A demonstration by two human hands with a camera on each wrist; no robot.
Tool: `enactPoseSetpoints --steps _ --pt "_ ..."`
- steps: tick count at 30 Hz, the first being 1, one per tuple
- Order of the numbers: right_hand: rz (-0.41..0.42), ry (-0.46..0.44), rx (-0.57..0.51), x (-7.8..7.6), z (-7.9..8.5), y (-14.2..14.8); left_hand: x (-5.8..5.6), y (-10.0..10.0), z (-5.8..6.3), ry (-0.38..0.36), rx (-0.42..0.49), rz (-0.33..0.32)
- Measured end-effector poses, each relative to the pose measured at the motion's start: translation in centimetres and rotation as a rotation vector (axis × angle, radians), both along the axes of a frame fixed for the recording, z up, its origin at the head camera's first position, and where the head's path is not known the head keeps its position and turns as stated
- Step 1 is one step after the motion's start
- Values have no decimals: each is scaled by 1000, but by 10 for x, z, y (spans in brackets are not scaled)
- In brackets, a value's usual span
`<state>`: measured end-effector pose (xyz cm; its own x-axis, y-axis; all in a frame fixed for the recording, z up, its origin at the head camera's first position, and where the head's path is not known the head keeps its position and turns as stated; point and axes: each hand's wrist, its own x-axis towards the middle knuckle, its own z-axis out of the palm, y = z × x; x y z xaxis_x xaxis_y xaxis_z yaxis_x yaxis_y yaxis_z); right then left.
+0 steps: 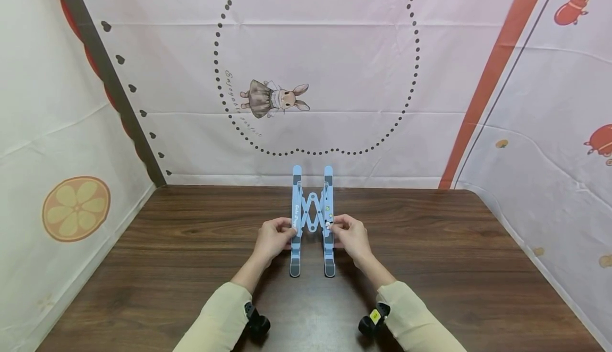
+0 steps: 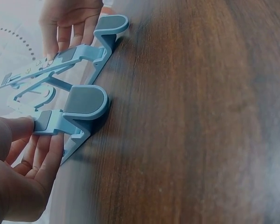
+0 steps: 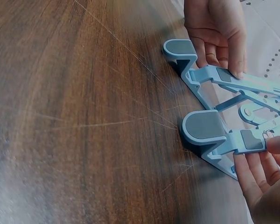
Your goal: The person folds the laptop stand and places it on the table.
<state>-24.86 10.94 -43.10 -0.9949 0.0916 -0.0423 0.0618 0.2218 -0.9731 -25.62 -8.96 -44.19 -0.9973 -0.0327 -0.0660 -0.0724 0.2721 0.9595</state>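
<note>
A light-blue folding laptop stand (image 1: 312, 211) stands on the wooden table, its two long arms apart and joined by crossed links. Grey pads line its arms and hooked front ends, seen close in the left wrist view on the laptop stand (image 2: 86, 100) and in the right wrist view on the laptop stand (image 3: 203, 128). My left hand (image 1: 273, 239) pinches the left arm, thumb on top and fingers beneath. On the other side, my right hand (image 1: 353, 237) pinches the right arm the same way, its thumb beside a small printed figure.
The dark wooden table (image 1: 191, 267) reaches back to a white printed cloth (image 1: 334, 76) hanging behind it. More cloth walls stand at left and right. A small black device (image 1: 258, 324) is strapped at my left wrist, and another device (image 1: 368, 325) at my right.
</note>
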Motion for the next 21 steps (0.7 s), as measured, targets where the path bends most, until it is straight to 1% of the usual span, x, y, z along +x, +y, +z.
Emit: enactPoseSetpoints --steps 9,16,21 --pt "7 20 -6 0 -1 -4 0 3 0 -7 1 -12" --pt "14 20 -6 1 0 -6 1 5 2 -12 -5 -25" --pt "15 14 0 1 -1 -7 1 7 2 -7 -10 -21"
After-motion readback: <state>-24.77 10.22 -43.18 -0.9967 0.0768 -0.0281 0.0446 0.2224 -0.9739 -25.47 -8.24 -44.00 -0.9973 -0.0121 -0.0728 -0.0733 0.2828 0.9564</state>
